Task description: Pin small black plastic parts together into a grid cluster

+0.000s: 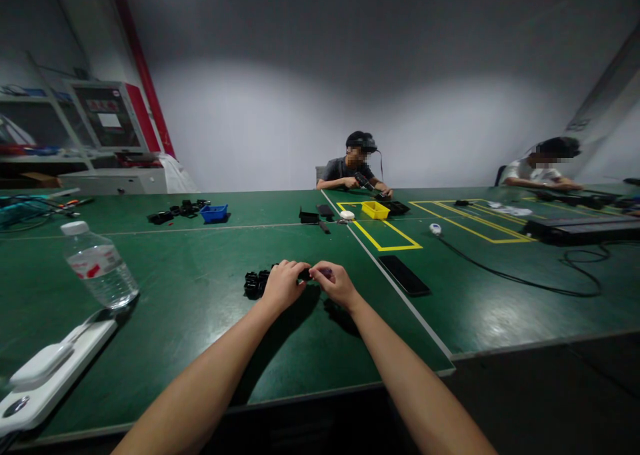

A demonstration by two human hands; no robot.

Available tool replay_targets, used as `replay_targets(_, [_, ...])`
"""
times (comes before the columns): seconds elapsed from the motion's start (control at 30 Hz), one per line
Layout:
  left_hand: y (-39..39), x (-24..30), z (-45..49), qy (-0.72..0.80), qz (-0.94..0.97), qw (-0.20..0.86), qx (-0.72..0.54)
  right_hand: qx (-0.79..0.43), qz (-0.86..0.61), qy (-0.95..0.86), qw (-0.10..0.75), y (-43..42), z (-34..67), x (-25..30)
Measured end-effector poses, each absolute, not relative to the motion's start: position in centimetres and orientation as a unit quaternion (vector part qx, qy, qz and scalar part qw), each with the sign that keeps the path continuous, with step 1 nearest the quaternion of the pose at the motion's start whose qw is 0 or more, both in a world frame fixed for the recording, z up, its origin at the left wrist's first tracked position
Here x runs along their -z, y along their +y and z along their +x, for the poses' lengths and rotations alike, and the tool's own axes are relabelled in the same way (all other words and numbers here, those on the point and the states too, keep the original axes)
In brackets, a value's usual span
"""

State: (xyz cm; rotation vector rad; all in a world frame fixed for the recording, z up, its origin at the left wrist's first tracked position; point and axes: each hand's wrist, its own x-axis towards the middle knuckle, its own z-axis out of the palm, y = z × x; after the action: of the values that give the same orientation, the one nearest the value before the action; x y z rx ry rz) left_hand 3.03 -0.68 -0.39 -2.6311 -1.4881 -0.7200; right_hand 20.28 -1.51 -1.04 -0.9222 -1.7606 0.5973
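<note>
Both my arms reach out over a green table (200, 335). My left hand (283, 283) and my right hand (334, 284) meet above it, fingers curled and pinched on a small black part (306, 274) held between them. A cluster of several small black parts (256, 284) lies on the table just left of my left hand. Most of the held part is hidden by my fingers.
A water bottle (99, 266) and a white device (45, 375) sit at the near left. A black phone (404, 274) lies to the right. Farther off are a blue bin (214, 212), a yellow bin (375, 209), yellow tape outlines, a cable (520, 278) and two seated people.
</note>
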Motion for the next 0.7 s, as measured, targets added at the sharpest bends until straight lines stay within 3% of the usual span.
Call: replay_targets(0.7, [-0.41, 0.4, 2.78, -0.46, -0.833, -0.004, 0.306, -0.222, -0.411, -0.723, 0.51, -1.76, 20.48, 0.58])
